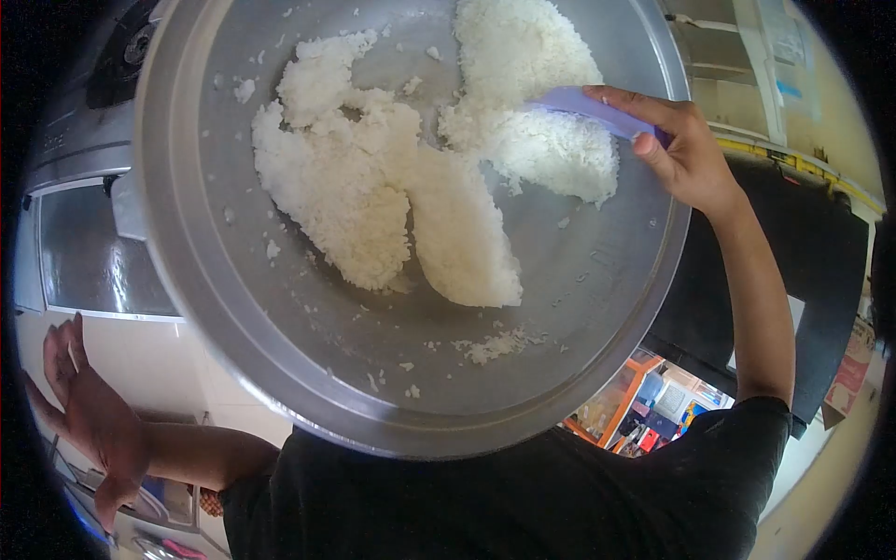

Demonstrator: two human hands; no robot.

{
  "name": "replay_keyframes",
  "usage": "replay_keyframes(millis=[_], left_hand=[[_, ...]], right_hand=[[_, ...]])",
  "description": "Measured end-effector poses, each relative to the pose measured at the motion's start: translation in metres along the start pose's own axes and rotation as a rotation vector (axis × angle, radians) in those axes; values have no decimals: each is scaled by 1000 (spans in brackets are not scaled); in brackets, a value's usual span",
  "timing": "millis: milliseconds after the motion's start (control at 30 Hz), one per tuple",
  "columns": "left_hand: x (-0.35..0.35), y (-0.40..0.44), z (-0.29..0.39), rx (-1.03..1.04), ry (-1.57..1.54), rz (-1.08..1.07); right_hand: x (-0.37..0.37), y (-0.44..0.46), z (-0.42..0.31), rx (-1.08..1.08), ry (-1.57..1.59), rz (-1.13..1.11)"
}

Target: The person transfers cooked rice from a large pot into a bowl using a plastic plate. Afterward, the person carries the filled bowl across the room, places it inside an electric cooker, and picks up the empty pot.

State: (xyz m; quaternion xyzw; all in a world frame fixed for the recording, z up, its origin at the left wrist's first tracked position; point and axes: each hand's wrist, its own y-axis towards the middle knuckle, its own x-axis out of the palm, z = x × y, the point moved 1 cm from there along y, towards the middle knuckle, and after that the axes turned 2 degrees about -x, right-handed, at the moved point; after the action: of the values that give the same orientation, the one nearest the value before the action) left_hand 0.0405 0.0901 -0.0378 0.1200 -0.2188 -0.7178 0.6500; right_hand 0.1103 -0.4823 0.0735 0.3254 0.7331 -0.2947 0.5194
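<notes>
A big round metal pot [322,373] fills the upper middle of the view, with clumps of white rice [345,187] inside. On the pot's right side, my right hand [681,145] grips a light purple plastic tool [597,110] between thumb and fingers. The tool's far end rests in the rice at the upper right. My left hand [98,420] is off to the lower left, away from the pot, its fingers spread and holding nothing. Loose grains and a small rice heap [495,345] lie on the pot's near inner side.
A stove burner [138,42] shows at the upper left, above an oven-like glass door [103,247]. Right of the pot is a black surface [709,280]. Below it, an orange-framed case [621,401] holds assorted packets. A patterned box [849,373] stands at far right.
</notes>
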Motion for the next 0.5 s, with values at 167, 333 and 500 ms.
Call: replay_keyframes(millis=[167, 333, 500], left_hand=[[-10, -12, 2, -50, 32, 90], [3, -14, 18, 6, 119, 429], [-5, -40, 38, 44, 208, 580]], right_hand=[[9, 9, 13, 342, 143, -77], [25, 9, 25, 634, 261, 15], [76, -45, 21, 992, 8, -119]])
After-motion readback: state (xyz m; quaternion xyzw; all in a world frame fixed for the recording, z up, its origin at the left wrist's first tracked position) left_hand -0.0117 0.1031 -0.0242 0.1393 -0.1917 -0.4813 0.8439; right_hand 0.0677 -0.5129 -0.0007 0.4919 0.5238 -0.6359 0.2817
